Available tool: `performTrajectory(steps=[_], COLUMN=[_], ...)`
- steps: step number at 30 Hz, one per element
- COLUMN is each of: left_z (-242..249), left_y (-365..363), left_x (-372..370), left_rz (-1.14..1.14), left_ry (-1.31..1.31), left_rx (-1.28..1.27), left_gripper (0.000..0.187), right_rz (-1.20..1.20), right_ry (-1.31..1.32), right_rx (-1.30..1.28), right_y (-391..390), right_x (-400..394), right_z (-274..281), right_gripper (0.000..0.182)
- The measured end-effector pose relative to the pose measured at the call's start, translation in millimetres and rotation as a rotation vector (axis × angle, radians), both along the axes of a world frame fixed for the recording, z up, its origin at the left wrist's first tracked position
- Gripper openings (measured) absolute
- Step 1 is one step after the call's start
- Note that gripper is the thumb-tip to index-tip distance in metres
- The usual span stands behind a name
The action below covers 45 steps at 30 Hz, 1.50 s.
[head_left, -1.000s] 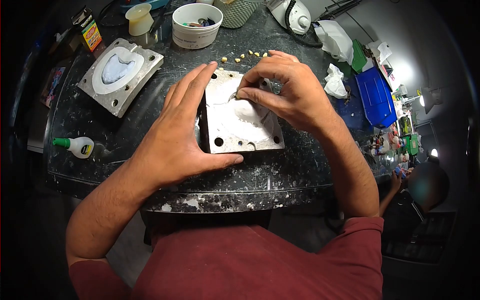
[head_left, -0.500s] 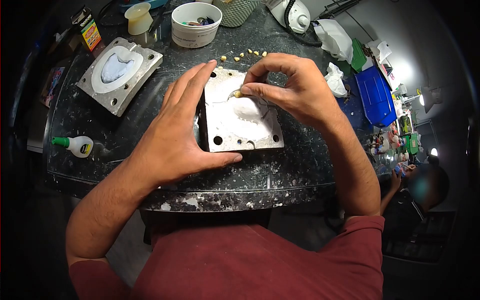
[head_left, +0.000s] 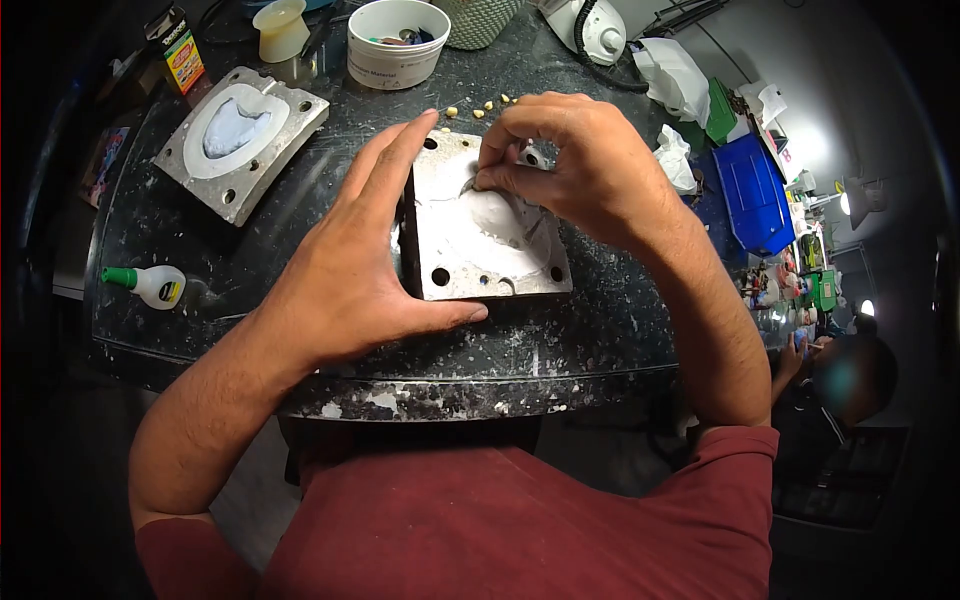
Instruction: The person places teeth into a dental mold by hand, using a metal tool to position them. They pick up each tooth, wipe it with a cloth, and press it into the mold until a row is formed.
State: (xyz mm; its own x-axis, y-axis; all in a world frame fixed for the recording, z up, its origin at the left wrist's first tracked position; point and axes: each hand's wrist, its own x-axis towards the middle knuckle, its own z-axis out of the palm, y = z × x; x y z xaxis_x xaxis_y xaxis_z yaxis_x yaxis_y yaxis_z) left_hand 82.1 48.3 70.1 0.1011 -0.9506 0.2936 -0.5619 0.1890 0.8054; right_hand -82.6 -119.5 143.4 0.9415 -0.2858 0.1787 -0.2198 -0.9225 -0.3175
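Observation:
A square metal dental flask half [head_left: 515, 288] filled with white plaster [head_left: 440, 205] lies in front of me, holes at its corners. A curved hollow is in the plaster. My left hand [head_left: 350, 265] is spread around the flask's left side, thumb along its front edge and fingers towards the far left corner. Over the hollow, my right hand [head_left: 590, 165] pinches thumb and forefinger together at the plaster. The small yellowish denture tooth seen there a moment earlier is now mostly hidden by the fingertips. Several loose denture teeth [head_left: 453, 112] lie behind the flask.
Another flask half [head_left: 235, 205] with a grey-blue hollow lies at the left, near a green-capped bottle [head_left: 160, 287]. Behind stand a white tub [head_left: 395, 65], a yellowish cup [head_left: 280, 35] and a box [head_left: 183, 60]. A blue bin [head_left: 750, 200] is right; a person [head_left: 850, 380] sits beyond.
The right fingertips have closed further over the hollow, so the tooth between them no longer shows clearly. My left hand keeps its pose; the whole view has shifted slightly.

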Motion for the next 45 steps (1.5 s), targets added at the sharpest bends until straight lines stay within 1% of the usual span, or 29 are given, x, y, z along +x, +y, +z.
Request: performTrajectory(steps=[2, 3, 5, 6, 8, 9, 11, 15, 16, 17, 18, 20, 22, 24, 25, 26, 28, 29, 36, 38, 39, 41, 42, 44, 45], left_z=[0, 0, 0, 0, 0, -1, 2, 1, 0, -4, -7, -8, -10, -8, -7, -6, -5, -4, -4, -3, -2, 0, 0, -2, -3], left_y=[-1, -1, -1, -1, -1, -2, -2, -3, -5, -6, -7, -9, -11, -10, -10, -10, -9, -8, -8, -9, -8, -7, -7, -9, -10], left_x=[1, 1, 1, 0, 1, 1, 0, 0, 0, 2, 4, 7, 9, 9, 9, 8, 9, 9, 10, 11, 11, 12, 11, 11, 11], left_rz=[-0.001, -0.004, -0.002, 0.0, -0.004, -0.011, -0.035, -0.08, -0.086, -0.115, -0.142, -0.161, -0.204, -0.203, -0.206, -0.209, -0.206, -0.194, -0.182, -0.186, -0.191, -0.202, -0.212, -0.21, -0.216], left_ry=[-0.006, -0.012, -0.012, -0.014, -0.003, 0.007, 0.037, 0.066, 0.061, 0.126, 0.19, 0.201, 0.17, 0.204, 0.233, 0.233, 0.187, 0.152, 0.153, 0.055, 0.054, 0.107, 0.102, 0.067, 0.09], left_rx=[-0.006, -0.013, -0.021, -0.031, -0.039, -0.049, -0.055, -0.088, -0.094, -0.09, -0.086, -0.076, -0.103, -0.072, -0.044, -0.044, -0.063, -0.063, -0.049, -0.088, -0.084, -0.041, -0.042, -0.092, -0.091], left_gripper=[0.131, 0.131, 0.132, 0.133, 0.134, 0.135, 0.135, 0.136, 0.136, 0.137, 0.138, 0.139, 0.138, 0.138, 0.137, 0.137, 0.137, 0.136, 0.137, 0.137, 0.137, 0.137, 0.137, 0.136, 0.137], right_rz=[-0.016, -0.015, 0.017, 0.019, 0.052, 0.056, 0.036, 0.076, 0.042, 0.007, 0.002, 0.031, 0.036, 0.076, 0.098, 0.092, 0.151, 0.158, 0.197, 0.241, 0.235, 0.415, 0.473, 0.314, 0.243], right_ry=[0.014, 0.016, -0.034, -0.033, -0.008, -0.006, 0.226, 0.214, 0.174, 0.134, 0.129, -0.134, -0.13, -0.114, -0.134, -0.102, -0.06, -0.05, -0.026, -0.01, -0.011, -0.059, -0.1, -0.32, -0.432], right_rx=[-0.142, -0.141, -0.298, -0.297, -0.424, -0.422, -0.463, -0.48, -0.379, -0.278, -0.284, -0.066, -0.073, -0.037, -0.051, -0.056, -0.192, -0.219, -0.292, -0.31, -0.306, -0.15, 0.214, 0.607, 0.618], right_y=[2, 2, 1, 2, 3, 5, 12, 13, 10, 7, 3, -6, -6, -1, 3, 7, 13, 14, 13, 11, 9, 2, 1, -4, -4], right_x=[1, 2, 4, 5, 7, 9, 10, 10, 8, 6, 3, -8, -21, -32, -32, -32, -28, -27, -24, -22, -20, -13, -14, -20, -24], right_z=[4, 4, 3, 3, 4, 7, 13, 12, 12, 11, 8, 2, 9, 10, 5, 1, 0, -4, -9, -9, -9, -9, -10, -14, -7], right_gripper=[0.025, 0.025, 0.027, 0.027, 0.025, 0.025, 0.026, 0.028, 0.026, 0.024, 0.024, 0.021, 0.021, 0.02, 0.017, 0.018, 0.021, 0.023, 0.025, 0.027, 0.027, 0.025, 0.024, 0.023, 0.018])
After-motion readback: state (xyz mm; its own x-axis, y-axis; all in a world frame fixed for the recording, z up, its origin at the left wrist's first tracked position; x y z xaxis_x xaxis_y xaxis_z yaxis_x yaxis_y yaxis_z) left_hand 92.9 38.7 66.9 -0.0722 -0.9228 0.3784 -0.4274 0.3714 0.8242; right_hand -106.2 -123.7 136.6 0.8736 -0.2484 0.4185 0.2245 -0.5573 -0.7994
